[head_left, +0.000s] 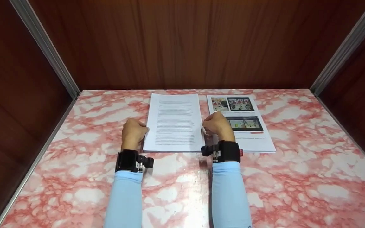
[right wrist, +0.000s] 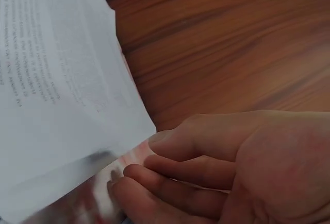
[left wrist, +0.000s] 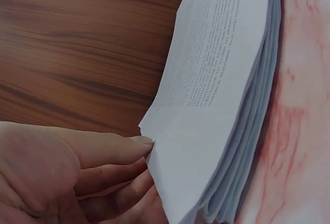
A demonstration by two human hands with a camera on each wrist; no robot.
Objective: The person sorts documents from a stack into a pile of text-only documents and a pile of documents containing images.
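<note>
A stack of printed paper (head_left: 174,123) lies in the middle of the table, its top sheet covered in lines of text. At its left edge my left hand (head_left: 133,131) pinches the sheets (left wrist: 201,147), thumb on the edge and fingers curled behind it. My right hand (head_left: 219,125) is at the stack's right edge, over part of a second stack with colour pictures (head_left: 246,142). In the right wrist view, the right thumb tip (right wrist: 162,140) meets the sheet's edge, while the loosely bent fingers stay apart from the thumb.
The red-and-white marbled table (head_left: 303,177) is bounded by a brown wood-grain back panel (head_left: 182,44) and side panels with grey metal strips (head_left: 43,41). Black cameras (head_left: 228,152) are strapped to both wrists, above light blue sleeves (head_left: 124,199).
</note>
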